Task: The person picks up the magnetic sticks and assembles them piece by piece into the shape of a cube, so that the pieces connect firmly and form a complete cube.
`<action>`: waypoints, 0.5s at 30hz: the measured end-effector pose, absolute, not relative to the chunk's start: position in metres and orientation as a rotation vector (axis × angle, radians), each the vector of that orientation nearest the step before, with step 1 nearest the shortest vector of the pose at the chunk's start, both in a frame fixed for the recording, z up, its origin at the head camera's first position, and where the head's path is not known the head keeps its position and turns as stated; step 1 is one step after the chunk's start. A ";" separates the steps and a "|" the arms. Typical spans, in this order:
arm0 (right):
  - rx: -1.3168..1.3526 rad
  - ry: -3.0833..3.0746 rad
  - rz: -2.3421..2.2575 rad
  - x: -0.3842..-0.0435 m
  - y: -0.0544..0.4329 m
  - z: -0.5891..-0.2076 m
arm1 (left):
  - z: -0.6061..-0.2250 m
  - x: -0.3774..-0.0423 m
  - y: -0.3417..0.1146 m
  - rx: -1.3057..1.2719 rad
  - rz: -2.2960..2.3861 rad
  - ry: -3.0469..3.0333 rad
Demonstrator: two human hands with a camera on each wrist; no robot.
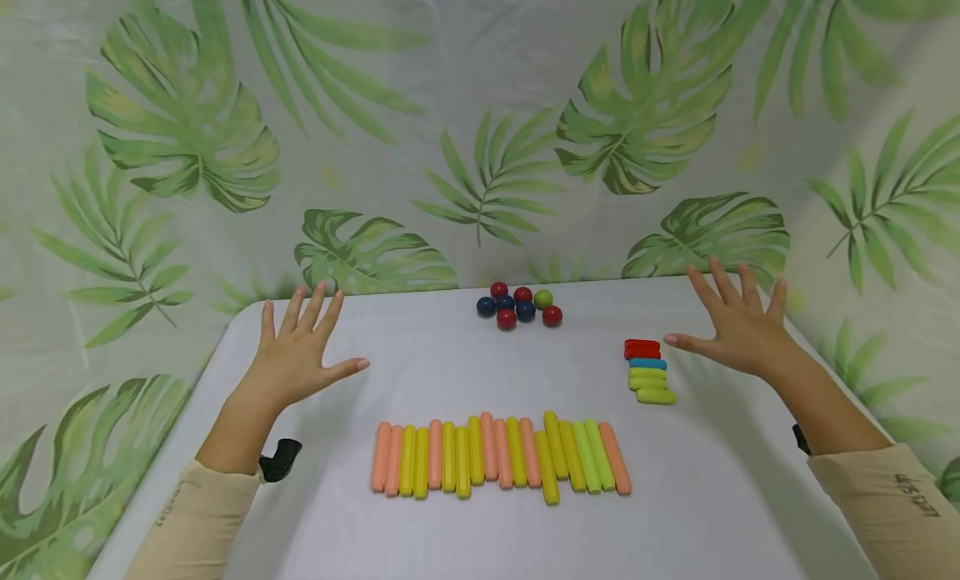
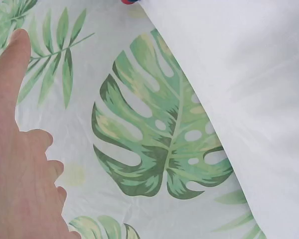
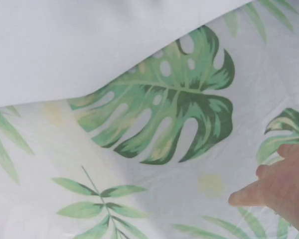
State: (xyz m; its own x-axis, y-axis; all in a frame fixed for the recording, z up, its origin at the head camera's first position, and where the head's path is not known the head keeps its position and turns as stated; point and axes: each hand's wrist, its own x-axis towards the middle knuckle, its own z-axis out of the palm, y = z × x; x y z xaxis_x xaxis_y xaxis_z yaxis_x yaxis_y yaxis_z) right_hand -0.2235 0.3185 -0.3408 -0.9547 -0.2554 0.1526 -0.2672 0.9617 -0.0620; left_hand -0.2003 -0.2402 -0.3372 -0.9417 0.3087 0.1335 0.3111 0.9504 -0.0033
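Observation:
In the head view my left hand (image 1: 295,355) hovers over the left part of the white table with its fingers spread, holding nothing. On the other side my right hand (image 1: 738,330) is spread the same way and holds nothing. Closest to its thumb lies a short stack of small rolls: red (image 1: 642,354), blue (image 1: 648,364) and yellow-green (image 1: 656,396). Between the hands and nearer me runs a row of longer sticks, salmon (image 1: 381,459), yellow (image 1: 407,461) and light green (image 1: 587,457), side by side. Each wrist view catches only part of its hand.
Near the table's back edge sits a cluster of small shiny balls: red (image 1: 506,319), dark blue (image 1: 486,307) and one green ball (image 1: 543,298). A leaf-printed cloth (image 1: 495,80) hangs behind the table (image 1: 450,547) and along its sides.

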 end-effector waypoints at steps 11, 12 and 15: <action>0.584 -2.929 0.500 -0.235 0.299 -0.336 | -0.352 -0.198 -0.246 -0.571 -0.101 -2.801; 0.597 -2.930 0.542 -0.237 0.294 -0.336 | -0.356 -0.197 -0.246 -0.579 -0.127 -2.785; 0.629 -2.929 0.646 -0.246 0.280 -0.337 | -0.371 -0.191 -0.245 -0.587 -0.251 -2.779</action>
